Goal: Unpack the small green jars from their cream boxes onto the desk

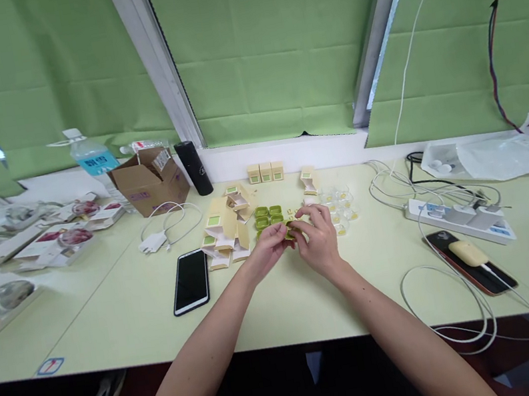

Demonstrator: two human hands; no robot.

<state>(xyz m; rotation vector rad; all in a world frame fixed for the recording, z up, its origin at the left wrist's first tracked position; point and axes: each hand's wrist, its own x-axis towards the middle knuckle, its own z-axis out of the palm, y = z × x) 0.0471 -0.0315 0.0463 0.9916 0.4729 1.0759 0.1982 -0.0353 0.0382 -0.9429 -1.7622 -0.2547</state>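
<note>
My left hand [268, 246] and my right hand [318, 237] meet over the middle of the pale green table [124, 302], both pinching one small green case [291, 229] between the fingertips. Just beyond them lie more small green cases [268, 215] in a group. Several open cream cartons [223, 230] are piled to the left of the hands. Clear plastic lids or trays [339, 206] lie to the right, partly hidden by my right hand. Three shut cream boxes [265, 171] stand in a row by the window sill.
A black phone [190, 281] lies left of my arms, a white charger with cable [156, 240] behind it. A cardboard box [150, 180], a water bottle [92, 160] and a black cylinder [193, 167] stand at the back left. A power strip [458, 218], cables and a second phone [472, 261] lie right.
</note>
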